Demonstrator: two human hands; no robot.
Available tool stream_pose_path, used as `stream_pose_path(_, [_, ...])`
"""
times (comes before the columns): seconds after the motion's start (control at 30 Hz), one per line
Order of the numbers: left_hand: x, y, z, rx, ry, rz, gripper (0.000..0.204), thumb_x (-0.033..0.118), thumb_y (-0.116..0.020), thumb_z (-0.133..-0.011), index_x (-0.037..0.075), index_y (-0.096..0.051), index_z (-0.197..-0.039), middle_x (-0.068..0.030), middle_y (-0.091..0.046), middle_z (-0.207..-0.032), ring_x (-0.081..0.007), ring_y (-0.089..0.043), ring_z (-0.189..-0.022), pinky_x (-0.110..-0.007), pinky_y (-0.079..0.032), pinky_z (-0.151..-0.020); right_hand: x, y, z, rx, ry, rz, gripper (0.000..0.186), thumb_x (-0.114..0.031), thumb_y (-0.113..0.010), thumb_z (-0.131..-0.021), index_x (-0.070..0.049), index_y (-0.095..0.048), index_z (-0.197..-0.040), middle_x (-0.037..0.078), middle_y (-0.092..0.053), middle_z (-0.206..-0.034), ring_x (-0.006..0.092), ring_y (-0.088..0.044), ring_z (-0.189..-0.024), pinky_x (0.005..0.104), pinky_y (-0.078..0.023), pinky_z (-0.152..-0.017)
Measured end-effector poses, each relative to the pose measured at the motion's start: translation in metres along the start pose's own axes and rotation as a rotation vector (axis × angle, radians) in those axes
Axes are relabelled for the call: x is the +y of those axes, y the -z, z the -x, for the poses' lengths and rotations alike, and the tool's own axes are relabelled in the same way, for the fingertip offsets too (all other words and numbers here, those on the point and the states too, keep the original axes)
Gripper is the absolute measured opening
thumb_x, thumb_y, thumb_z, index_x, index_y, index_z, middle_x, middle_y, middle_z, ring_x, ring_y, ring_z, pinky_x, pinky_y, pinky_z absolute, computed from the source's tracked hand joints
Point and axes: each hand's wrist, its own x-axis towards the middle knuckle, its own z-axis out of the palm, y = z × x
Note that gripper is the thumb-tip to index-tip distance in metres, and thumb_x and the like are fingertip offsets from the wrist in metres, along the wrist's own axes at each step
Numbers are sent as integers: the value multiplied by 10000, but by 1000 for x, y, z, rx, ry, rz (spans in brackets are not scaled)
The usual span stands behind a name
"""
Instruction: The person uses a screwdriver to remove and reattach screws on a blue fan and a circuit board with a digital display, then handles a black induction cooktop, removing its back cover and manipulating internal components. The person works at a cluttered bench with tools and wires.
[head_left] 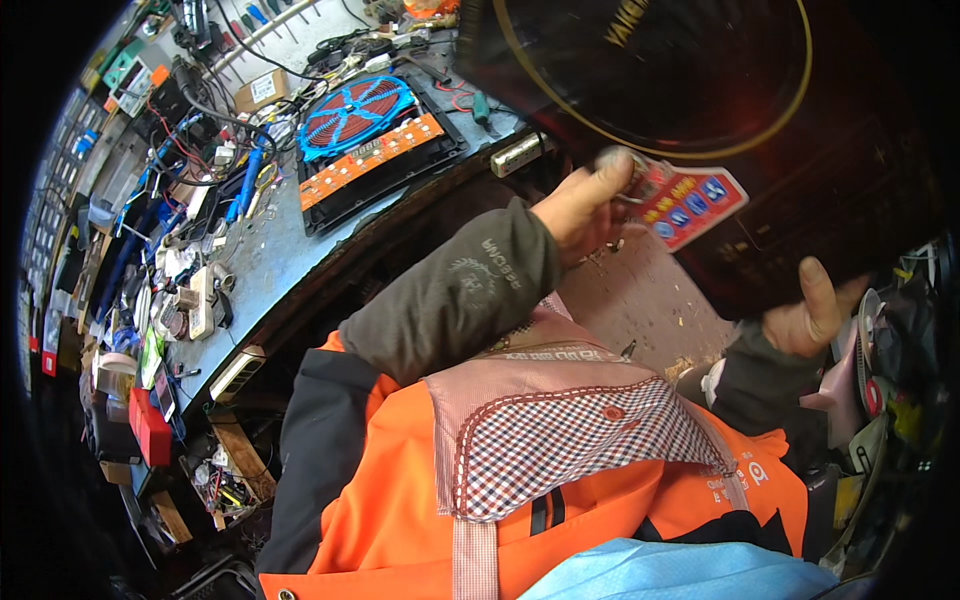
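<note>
Both hands hold up a dark, glossy induction cooker top panel [690, 60], tilted, with a gold ring on its face. My left hand [588, 205] grips its near left edge, thumb on top beside a red sticker [697, 205] at the corner. Along the near edge to the right, my right hand [818, 312] is closed round the panel, thumb up; its other fingers are mostly hidden underneath. On the bench at the left lies the opened induction cooker base [325, 210], showing a blue-framed coil [357, 115] and an orange circuit board [370, 160].
The blue-topped workbench [270, 235] curves along the left, crowded with cables, tools and parts. A screwdriver with a green handle [481, 108] lies behind the cooker base. Power strips [237, 373] are fixed along the bench's front edge. Bags and clutter [905, 350] stand at the right.
</note>
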Motion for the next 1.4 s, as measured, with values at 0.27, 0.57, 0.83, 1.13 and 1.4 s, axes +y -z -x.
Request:
stream_pose_path(0.27, [77,0,52,332,-685,138,482,466,-536,-1081,58,-589,-1332,-146,-687,-1282,-330,-678,-1192,-527,-542,-1067,53,-47,-53,-194,170,-318,741,-155,-757,-916,-30,-389,-1547,154,-522,-1482,277,-522,-1337,439,-405,-1147])
stream_pose_path(0.57, [178,110,114,586,-677,-253,474,430,-548,-1076,-3,-613,-1259,-189,-718,-1211,-321,-731,-1059,-475,-598,-975,108,-142,-97,-307,-468,-359,303,-148,-617,-997,20,-693,-1237,146,-753,-1162,258,-717,-1026,386,-567,-940])
stream_pose_path(0.83, [274,216,171,798,-437,-376,573,537,-541,-1053,11,-627,-1263,-171,-748,-1154,-284,-746,-991,-443,-607,-939,181,-257,-41,-300,-598,-329,251,-141,-636,-1017,42,-706,-1173,129,-761,-1098,253,-714,-981,381,-547,-935])
stream_pose_path(1.13, [264,280,197,817,-315,-198,679,647,-542,-1017,8,-640,-1226,-163,-777,-1080,-260,-764,-884,-428,-613,-901,229,-267,-26,-152,-827,-325,223,-70,-709,-965,64,-694,-1143,126,-731,-1128,224,-709,-999,332,-551,-932])
stream_pose_path(1.4, [249,352,204,752,-524,-155,725,686,-497,-1020,19,-637,-1269,-167,-755,-1127,-253,-762,-913,-400,-639,-867,232,-274,-7,-217,-863,-276,266,-133,-653,-1023,41,-692,-1221,117,-740,-1181,234,-702,-1083,371,-532,-1018])
